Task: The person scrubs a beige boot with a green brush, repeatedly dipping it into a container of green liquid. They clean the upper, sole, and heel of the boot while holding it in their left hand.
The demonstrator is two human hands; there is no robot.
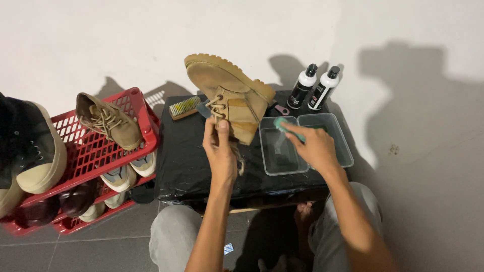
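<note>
- Over the middle of the black-covered tabletop (201,161), the left hand (220,151) holds a tan suede lace-up boot (229,93) up off the surface, fingers closed around the ankle end near the laces, thumb pointing up along the tongue.
- The boot's long axis runs up and to the left from that grip: heel and collar low by the hand, toe highest, with the lugged sole (222,65) turned toward the wall.
- Just right of the boot, the right hand (312,146) is closed on a small teal brush (285,125), knuckles up, wrist coming in from the near right edge.
- The brush head sits at the far rim of the left of two clear plastic tubs (282,151); the second tub (335,138) lies beside it toward the right edge of the tabletop.
- From the brush, the boot's side lies directly left and slightly higher, near but not touching; the right hand is the nearer free tool hand, since the left one is taken up with the boot.
- At the far edge stand two black-and-white bottles (312,88), and a wooden brush with pale bristles (184,107) lies at the far left corner.
- Off the left edge, a red plastic shoe rack (143,113) carries another tan boot (108,120) and several more shoes.
</note>
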